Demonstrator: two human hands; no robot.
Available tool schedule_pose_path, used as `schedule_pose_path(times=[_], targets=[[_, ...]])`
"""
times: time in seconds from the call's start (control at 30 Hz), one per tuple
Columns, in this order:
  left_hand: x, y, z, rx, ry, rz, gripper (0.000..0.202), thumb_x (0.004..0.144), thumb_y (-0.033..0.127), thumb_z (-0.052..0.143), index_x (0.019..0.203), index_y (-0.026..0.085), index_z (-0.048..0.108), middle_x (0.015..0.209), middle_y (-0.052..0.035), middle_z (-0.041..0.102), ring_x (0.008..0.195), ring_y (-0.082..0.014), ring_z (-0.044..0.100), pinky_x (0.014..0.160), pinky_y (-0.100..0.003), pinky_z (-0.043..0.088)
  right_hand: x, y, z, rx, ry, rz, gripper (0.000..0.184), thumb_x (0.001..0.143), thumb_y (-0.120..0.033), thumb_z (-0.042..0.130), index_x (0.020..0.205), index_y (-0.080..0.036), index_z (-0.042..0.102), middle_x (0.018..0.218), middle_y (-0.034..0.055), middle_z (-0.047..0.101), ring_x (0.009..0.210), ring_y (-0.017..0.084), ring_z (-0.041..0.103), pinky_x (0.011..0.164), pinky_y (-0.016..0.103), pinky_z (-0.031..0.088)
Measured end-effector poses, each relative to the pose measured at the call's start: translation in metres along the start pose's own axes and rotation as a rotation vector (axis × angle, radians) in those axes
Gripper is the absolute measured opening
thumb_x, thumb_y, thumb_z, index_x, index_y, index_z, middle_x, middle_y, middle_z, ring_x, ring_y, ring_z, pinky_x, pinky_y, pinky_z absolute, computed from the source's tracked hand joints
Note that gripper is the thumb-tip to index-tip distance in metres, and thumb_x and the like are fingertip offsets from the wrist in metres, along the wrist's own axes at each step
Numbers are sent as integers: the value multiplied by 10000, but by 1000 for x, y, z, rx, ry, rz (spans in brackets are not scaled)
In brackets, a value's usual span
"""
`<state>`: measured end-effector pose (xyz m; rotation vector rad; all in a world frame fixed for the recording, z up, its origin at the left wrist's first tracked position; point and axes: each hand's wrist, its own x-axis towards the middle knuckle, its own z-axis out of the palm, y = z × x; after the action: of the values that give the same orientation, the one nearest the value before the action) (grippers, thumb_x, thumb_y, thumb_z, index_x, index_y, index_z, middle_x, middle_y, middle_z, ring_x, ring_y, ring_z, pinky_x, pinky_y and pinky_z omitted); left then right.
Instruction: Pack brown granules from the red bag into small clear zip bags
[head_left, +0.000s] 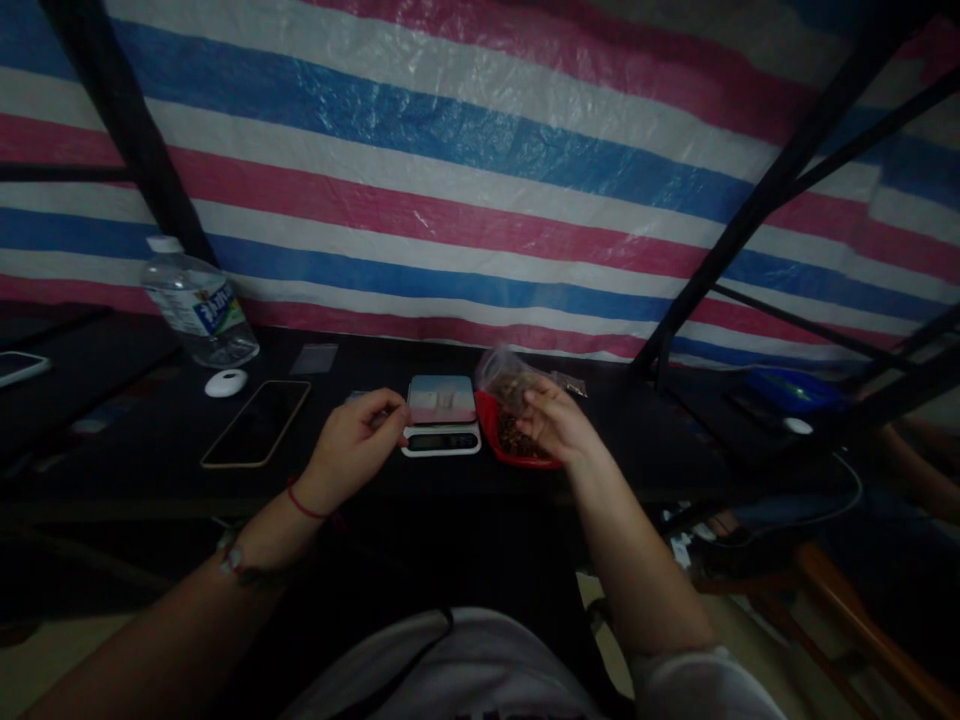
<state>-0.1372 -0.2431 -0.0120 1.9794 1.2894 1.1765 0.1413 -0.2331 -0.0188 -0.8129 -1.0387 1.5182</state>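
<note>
pale shirt (480,665) is nearest. right hand (559,422) pinches a clear bag (508,386) over a red bag (489,424), maybe to catch spills; left hand (360,435) by the scale (442,402): can't tell its grip.

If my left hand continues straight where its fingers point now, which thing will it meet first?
Most likely the scale, just right of the left hand. Height is hard to judge from this single view, so the hand might pass over it.

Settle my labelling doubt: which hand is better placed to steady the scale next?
Probably the left hand: it is beside the scale, while the right hand is at the red container.
</note>
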Motion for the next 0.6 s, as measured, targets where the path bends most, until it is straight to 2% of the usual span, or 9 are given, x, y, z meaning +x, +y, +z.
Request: schedule_pose_path(times=[0.1,0.17,0.23,0.3,0.37,0.43,0.6], targets=[[1,-2,3,58,-51,47,238,820,357,493,726,171,608,627,4,647,568,-132,596,560,-223,427,-4,-26,-33,-102,190,-183,347,687,-324,751,977,-258,573,848,-30,674,663,100,639,534,183,522],[1,-3,6,109,-86,68,233,807,336,490,702,171,616,630,6,643,575,-130,587,560,-221,417,-5,-34,-54,-227,296,-255,335,678,-336,746,949,-245,570,875,-17,673,687,115,642,548,204,525],[2,-6,8,154,-114,66,234,798,335,490,692,176,624,619,11,635,585,-133,581,561,-222,410,-3,-34,-72,-440,379,-291,310,682,-333,725,933,-226,578,885,1,671,713,140,642,563,232,522],[3,-10,12,169,-140,45,237,794,346,492,691,181,628,616,13,633,595,-138,581,561,-225,407,1,-29,-86,-749,427,-311,264,693,-303,692,921,-201,607,861,21,674,727,163,638,602,263,518],[5,-16,17,148,-170,18,233,790,340,485,691,183,626,618,13,635,606,-144,586,568,-229,411,5,-23,-95,-1061,435,-326,214,710,-254,649,911,-180,643,853,42,686,749,178,636,672,295,512],[5,-24,25,121,-212,-14,222,789,320,473,696,182,621,618,12,635,611,-147,590,571,-232,415,9,-18,-99,-1272,419,-327,217,725,-211,614,930,-171,670,887,61,700,784,188,642,737,314,503],[-1,-41,55,132,-362,-12,208,802,310,473,732,182,622,641,6,632,588,-137,575,541,-227,407,11,-18,-96,-1388,396,-321,284,760,-200,603,1030,-159,678,992,93,710,855,203,660,786,317,499]])
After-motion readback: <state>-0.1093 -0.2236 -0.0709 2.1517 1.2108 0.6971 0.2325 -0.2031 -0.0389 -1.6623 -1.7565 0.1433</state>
